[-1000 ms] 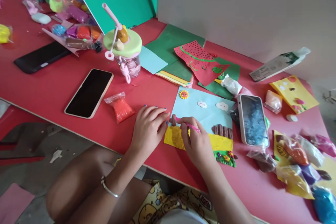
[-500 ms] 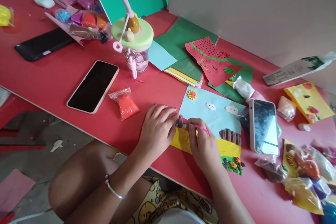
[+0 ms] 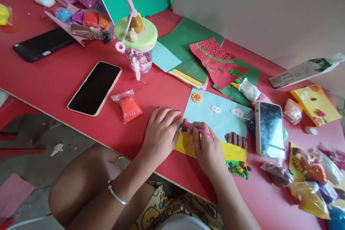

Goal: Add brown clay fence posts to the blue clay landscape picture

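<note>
While the left hand (image 3: 161,133) lies flat on the table (image 3: 54,79), fingers together, its tips touch the card (image 3: 215,122); the right hand (image 3: 207,149) pinches a pink tool (image 3: 201,130), whose tip meets a brown clay lump (image 3: 184,125) just beyond the left fingertips; no writing is legible; an orange packet (image 3: 129,107) lies left of the fingers.

— What colour is the bench (image 3: 54,79)?
— Red. The card (image 3: 215,116) is pale blue with a yellow strip, white clouds and brown lumps.
— The tool (image 3: 201,129)?
— Pink. The cup (image 3: 136,39) has a light green lid; the clay bag (image 3: 128,106) is orange-red.
</note>
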`<state>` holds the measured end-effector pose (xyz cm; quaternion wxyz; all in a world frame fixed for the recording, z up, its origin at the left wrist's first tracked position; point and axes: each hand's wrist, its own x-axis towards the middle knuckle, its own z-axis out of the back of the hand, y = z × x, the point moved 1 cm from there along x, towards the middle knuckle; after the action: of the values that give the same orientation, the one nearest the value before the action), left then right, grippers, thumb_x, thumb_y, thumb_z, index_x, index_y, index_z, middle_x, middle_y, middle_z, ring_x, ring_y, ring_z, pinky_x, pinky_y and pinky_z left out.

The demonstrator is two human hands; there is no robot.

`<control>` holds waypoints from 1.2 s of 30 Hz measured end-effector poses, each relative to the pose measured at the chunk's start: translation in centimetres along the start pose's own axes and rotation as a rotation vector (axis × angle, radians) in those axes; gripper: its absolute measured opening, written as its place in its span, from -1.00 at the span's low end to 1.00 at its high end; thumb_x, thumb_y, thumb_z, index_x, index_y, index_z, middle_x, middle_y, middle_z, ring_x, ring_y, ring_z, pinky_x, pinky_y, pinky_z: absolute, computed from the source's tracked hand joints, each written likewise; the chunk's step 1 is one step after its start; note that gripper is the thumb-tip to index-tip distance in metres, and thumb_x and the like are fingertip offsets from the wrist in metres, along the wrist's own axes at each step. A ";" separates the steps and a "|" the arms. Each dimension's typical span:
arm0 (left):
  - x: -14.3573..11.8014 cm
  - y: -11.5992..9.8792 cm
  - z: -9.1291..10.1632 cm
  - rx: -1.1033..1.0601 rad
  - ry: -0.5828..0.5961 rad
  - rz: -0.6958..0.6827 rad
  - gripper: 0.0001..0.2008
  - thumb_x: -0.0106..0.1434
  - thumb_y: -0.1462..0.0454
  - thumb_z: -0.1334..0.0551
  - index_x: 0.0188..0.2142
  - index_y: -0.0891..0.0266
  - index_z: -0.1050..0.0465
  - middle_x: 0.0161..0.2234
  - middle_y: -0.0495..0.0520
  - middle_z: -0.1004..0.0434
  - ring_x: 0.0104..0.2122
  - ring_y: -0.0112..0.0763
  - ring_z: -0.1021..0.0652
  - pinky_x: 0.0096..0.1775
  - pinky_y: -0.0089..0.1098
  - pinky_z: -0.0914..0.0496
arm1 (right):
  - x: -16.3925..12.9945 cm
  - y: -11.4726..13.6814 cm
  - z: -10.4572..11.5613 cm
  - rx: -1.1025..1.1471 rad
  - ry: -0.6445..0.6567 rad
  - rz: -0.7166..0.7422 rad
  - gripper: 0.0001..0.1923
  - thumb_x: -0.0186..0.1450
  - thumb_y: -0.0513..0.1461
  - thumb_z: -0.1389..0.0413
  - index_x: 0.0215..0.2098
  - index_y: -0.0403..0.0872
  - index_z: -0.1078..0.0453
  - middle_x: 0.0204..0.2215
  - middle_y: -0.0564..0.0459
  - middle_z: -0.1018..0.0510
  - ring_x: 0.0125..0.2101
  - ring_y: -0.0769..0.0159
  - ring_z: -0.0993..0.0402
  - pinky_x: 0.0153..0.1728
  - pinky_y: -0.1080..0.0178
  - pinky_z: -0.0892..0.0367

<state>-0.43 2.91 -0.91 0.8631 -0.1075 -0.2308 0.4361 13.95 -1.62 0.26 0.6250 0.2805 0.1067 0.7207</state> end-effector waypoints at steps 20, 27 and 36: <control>0.0 -0.2 0.1 0.116 0.019 -0.035 -0.72 0.34 0.33 -0.08 0.00 0.17 -0.42 0.04 0.11 -0.46 0.01 -0.21 -0.43 0.13 -0.08 -0.23 | -0.2 0.0 0.2 -0.011 0.004 0.007 -0.79 0.41 -0.31 0.18 -0.27 -0.05 -0.26 -0.41 0.02 -0.45 -0.42 0.30 -0.37 -0.39 0.27 -0.28; 0.0 -0.4 0.1 0.131 0.019 -0.044 -0.71 0.33 0.32 -0.09 0.02 0.19 -0.41 0.03 0.14 -0.47 0.00 -0.20 -0.44 0.15 -0.07 -0.23 | -0.2 0.3 0.3 0.012 0.010 0.006 -0.78 0.41 -0.30 0.18 -0.26 -0.06 -0.28 -0.41 0.02 -0.45 -0.41 0.30 -0.38 -0.39 0.27 -0.27; 0.0 -0.3 0.1 0.105 0.031 -0.045 -0.70 0.34 0.33 -0.07 0.03 0.19 -0.40 0.04 0.15 -0.46 0.02 -0.19 -0.43 0.14 -0.07 -0.23 | -0.3 0.3 0.5 0.017 0.030 -0.009 -0.77 0.42 -0.29 0.19 -0.24 -0.05 -0.29 -0.38 0.00 -0.49 -0.39 0.30 -0.40 -0.39 0.26 -0.29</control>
<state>-0.26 2.76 -0.71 0.8806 -0.0633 -0.1966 0.4264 13.99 -2.03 0.69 0.6240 0.2744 0.1236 0.7211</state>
